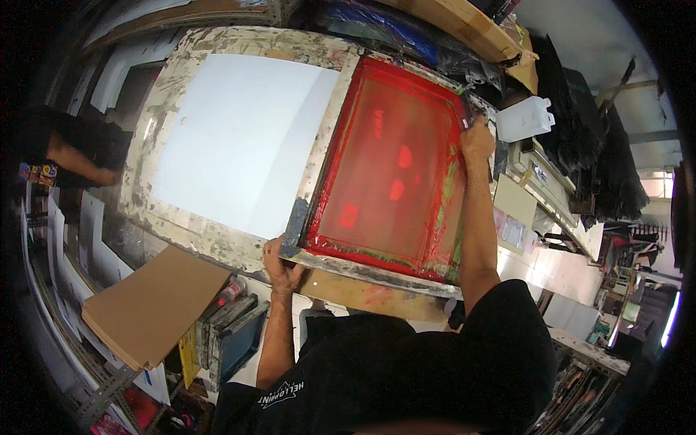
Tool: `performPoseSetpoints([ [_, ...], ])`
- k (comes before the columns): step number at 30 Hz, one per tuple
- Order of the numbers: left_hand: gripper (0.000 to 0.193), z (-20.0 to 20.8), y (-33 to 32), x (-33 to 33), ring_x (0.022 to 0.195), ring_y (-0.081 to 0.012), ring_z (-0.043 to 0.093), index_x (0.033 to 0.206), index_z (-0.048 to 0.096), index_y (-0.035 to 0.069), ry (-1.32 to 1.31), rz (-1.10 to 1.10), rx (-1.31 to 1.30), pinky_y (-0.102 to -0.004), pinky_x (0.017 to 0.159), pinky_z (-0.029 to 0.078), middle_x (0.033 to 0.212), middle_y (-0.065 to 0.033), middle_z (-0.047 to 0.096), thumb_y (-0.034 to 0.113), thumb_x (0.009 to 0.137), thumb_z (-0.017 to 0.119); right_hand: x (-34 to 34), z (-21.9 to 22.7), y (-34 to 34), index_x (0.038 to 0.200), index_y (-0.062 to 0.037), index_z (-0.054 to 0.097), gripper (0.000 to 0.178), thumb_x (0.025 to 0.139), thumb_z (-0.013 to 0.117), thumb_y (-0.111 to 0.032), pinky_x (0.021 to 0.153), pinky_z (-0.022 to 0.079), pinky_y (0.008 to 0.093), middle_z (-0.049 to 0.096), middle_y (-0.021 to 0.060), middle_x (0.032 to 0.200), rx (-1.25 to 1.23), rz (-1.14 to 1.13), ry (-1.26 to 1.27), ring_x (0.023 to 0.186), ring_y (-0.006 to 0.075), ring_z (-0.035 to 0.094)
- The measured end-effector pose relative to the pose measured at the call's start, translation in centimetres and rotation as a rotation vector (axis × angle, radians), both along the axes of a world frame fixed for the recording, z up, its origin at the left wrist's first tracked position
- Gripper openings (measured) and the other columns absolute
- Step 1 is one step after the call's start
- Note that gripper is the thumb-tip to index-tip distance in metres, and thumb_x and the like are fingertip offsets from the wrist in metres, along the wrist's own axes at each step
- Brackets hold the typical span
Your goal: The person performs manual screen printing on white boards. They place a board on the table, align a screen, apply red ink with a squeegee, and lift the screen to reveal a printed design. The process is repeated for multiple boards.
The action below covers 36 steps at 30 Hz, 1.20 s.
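Note:
A silkscreen frame (391, 174) lies over the right part of a paint-stained printing table (163, 109). Red ink rings its mesh, and a few brighter red shapes show in the middle. My left hand (281, 270) grips the frame's near left corner, beside a patch of grey tape. At the far right corner, my right hand (477, 141) is closed on the frame's edge; its fingertips are partly hidden. Left of the frame, a large white sheet (239, 138) lies flat on the table.
Brown cardboard sheets (156, 308) are stacked at the near left, above several leaning frames (235, 333). Another person's arm (80, 161) shows at the far left. A white plastic container (523, 119) stands beyond my right hand. Dark plastic covers items (391, 29) along the back.

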State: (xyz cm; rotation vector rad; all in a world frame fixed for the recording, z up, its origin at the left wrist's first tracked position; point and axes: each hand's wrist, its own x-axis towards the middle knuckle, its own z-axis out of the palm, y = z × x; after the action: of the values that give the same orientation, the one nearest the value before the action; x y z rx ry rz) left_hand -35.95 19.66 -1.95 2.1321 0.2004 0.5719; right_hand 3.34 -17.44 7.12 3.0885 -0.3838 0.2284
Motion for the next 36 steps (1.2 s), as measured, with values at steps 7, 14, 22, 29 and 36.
performPoseSetpoints([
  [7, 0.068, 0.4, -0.3, 0.1, 0.100, -0.0347, 0.057, 0.124, 0.060, -0.001, 0.033, 0.016, -0.012, -0.0457, 0.089, 0.044, 0.106, -0.0173, 0.062, 0.035, 0.071, 0.084, 6.1, -1.8, 7.8, 0.124, -0.0158, 0.056, 0.042, 0.083, 0.066, -0.015, 0.077, 0.053, 0.0545, 0.070, 0.0175, 0.110, 0.144, 0.497, -0.087, 0.094, 0.0405, 0.068],
  [14, 0.072, 0.1, 0.0, 0.0, 0.104, -0.0365, 0.056, 0.127, 0.060, -0.001, 0.081, 0.021, -0.027, -0.0468, 0.092, 0.043, 0.108, -0.0186, 0.061, 0.042, 0.073, 0.080, 9.8, -2.2, 12.5, 0.121, -0.0168, 0.059, 0.039, 0.083, 0.066, -0.014, 0.078, 0.053, 0.0510, 0.070, 0.0146, 0.107, 0.192, 0.826, -0.080, 0.101, 0.0366, 0.067],
  [22, 0.087, -0.6, -0.1, -0.3, 0.111, -0.0391, 0.054, 0.136, 0.053, -0.001, 0.000, -0.008, -0.017, -0.0491, 0.098, 0.041, 0.118, -0.0204, 0.057, 0.050, 0.072, 0.083, -6.8, -1.1, 11.5, 0.113, -0.0179, 0.063, 0.033, 0.081, 0.064, -0.010, 0.076, 0.052, 0.0519, 0.070, 0.0143, 0.095, 0.433, 1.011, -0.164, 0.092, 0.0372, 0.067],
  [29, 0.086, -0.2, -0.1, -0.1, 0.110, -0.0378, 0.053, 0.136, 0.052, -0.002, 0.061, -0.028, 0.016, -0.0480, 0.097, 0.042, 0.116, -0.0192, 0.057, 0.042, 0.070, 0.086, -26.3, 2.2, 10.5, 0.120, -0.0131, 0.064, 0.044, 0.078, 0.071, -0.006, 0.085, 0.052, 0.0473, 0.071, 0.0151, 0.108, 0.363, 0.896, 0.107, 0.100, 0.0383, 0.066],
  [36, 0.085, -0.1, 0.0, 0.1, 0.113, -0.0375, 0.051, 0.133, 0.056, 0.000, 0.006, -0.025, -0.054, -0.0474, 0.099, 0.042, 0.118, -0.0197, 0.058, 0.034, 0.062, 0.090, -27.2, 5.9, 10.4, 0.137, -0.0127, 0.060, 0.058, 0.081, 0.072, -0.004, 0.100, 0.049, 0.0418, 0.064, 0.0183, 0.130, 0.739, 0.809, 0.266, 0.119, 0.0374, 0.062],
])
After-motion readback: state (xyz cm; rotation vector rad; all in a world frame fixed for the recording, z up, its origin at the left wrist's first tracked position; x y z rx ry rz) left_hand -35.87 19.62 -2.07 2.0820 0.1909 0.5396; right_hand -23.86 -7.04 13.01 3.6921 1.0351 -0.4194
